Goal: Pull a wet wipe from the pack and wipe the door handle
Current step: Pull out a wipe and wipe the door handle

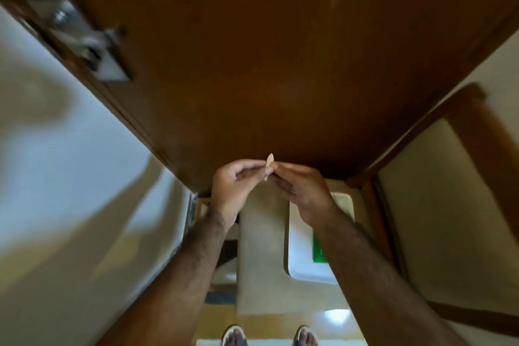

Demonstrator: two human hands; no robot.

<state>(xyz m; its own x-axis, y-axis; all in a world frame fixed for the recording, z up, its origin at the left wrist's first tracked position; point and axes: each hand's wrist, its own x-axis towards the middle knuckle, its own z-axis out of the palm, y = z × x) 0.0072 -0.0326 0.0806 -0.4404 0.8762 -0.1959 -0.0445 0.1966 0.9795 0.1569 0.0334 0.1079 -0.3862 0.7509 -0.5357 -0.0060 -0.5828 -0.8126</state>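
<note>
One brown door (280,50) fills the space above our grip, its blurred metal handle (92,45) well up and to the left. Below our grip hangs a pale sheet (261,255), apparently the wipe. Our left hand (233,191) and right hand (303,194) meet, fingertips pinched shut on its small upper edge (269,163).
</note>
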